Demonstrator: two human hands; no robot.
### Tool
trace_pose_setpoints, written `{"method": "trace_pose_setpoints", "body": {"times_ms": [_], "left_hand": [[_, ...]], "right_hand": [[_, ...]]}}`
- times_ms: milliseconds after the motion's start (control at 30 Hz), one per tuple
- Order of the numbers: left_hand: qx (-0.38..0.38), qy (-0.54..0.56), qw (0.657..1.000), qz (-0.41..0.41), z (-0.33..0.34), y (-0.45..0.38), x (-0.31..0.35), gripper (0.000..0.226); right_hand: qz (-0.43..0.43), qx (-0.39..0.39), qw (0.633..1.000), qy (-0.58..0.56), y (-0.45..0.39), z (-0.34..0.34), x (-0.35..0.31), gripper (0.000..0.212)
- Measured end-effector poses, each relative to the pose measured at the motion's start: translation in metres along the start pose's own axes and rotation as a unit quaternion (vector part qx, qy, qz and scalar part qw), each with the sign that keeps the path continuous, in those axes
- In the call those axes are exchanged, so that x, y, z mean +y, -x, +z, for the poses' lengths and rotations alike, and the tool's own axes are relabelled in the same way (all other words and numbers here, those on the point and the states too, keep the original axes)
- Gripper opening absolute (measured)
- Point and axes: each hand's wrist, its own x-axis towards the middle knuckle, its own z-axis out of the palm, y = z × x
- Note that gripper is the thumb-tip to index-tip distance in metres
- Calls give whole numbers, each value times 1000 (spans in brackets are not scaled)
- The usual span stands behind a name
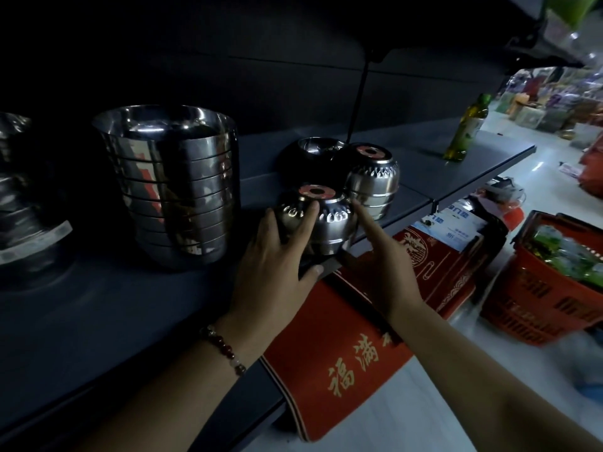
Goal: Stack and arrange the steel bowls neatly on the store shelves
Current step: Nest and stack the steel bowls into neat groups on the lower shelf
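Dark shelf (107,308) fills most of the view, its back wall and left end lost in shadow, front edge running out of frame bottom-left. On it, centre-left, tall stack (173,187) of nested steel bowls, rims up, about nine or ten, exact count hard to read w/ the reflections. Far left, another stack (23,203) cut off by the frame edge, mostly black, only glints and a pale label strip show.

Below the shelf lip, red mat (339,363) w/ gold characters, partly covered by both arms. Right, red basket (541,298) on the pale floor, contents blurred, greenish packets at best guess. Behind it red box (447,256), half under the shelf.

Near the shelf front, upside-down bowl pile (329,220), red-ringed sticker on its base. Left hand (274,265) wraps its left side, fingers spread and curved against the steel, thumb down at the shelf edge. Right hand (381,256) reaches the right side, index finger straight and touching the bowl wall; other fingers hidden behind the hand, so grip there can't be told.

Just behind-right, second upside-down pile (372,177), same sticker. Behind that, one bowl (316,148) rim up, mostly dark. Far end of shelf, green bottle (466,132), upright, blurry.
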Motion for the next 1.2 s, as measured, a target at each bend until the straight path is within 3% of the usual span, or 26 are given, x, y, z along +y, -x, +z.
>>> {"method": "trace_pose_setpoints", "body": {"times_ms": [100,267,400,500,600,700,800,867,967,1067,1200], "left_hand": [[39,15,997,63,-5,10,8,95],[73,1,972,221,-19,21,5,95],[85,-16,952,294,-39,30,3,95],[95,54,957,269,-58,36,5,92],[91,184,961,183,-76,42,6,85],[75,359,927,78,-91,48,7,76],[69,436,897,26,-109,52,4,73],[80,457,886,3,-122,52,2,77],[112,453,884,-11,-140,50,0,92],[155,408,900,6,-155,49,-6,91],[228,324,918,26,-166,51,-17,79]], "right_hand": [[23,59,997,-51,3,-16,-3,81],[155,94,966,-185,3,-60,-23,20],[194,40,962,-187,6,-85,-45,46],[191,-6,967,-169,13,-94,-65,52],[188,-56,959,-206,19,-97,-79,51],[191,-84,930,-303,21,-101,-87,50],[135,-121,884,-432,23,-103,-102,47],[64,-145,895,-417,25,-102,-113,39],[1,-148,935,-322,26,-96,-133,59],[-45,-89,959,-264,27,-78,-154,75],[-80,-13,961,-266,17,-59,-175,76]]}}
